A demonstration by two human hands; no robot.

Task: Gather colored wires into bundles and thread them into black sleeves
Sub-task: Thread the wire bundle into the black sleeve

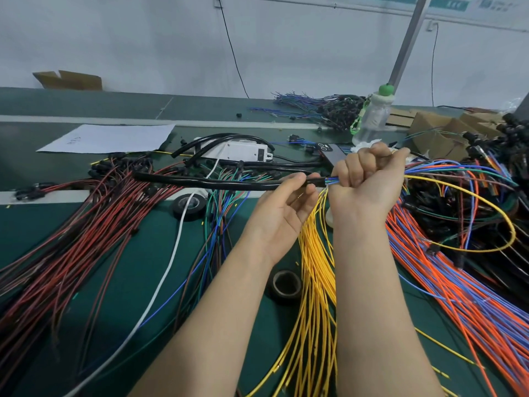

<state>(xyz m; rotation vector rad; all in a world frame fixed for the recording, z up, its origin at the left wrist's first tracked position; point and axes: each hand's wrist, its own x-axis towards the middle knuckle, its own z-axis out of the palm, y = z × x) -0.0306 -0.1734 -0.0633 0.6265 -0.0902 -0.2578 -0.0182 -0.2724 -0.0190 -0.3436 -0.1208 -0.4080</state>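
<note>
A long black sleeve (217,183) is held level above the green table, running left from my hands. My left hand (286,204) pinches its right end between thumb and fingers. My right hand (369,179) is a fist gripping a bundle of colored wires (446,171), blue, green, yellow and orange. The bundle's short exposed stretch (332,181) enters the sleeve mouth between my two hands. The wires fan out to the right of my fist, and one yellow wire makes a wide loop there.
Red and brown wires (71,239) cover the left of the table, yellow wires (315,282) the middle, orange and blue ones (458,296) the right. Two tape rolls (189,206) (284,285) lie near my arms. A white device (237,149), a paper sheet (111,137) and a bottle (372,116) sit behind.
</note>
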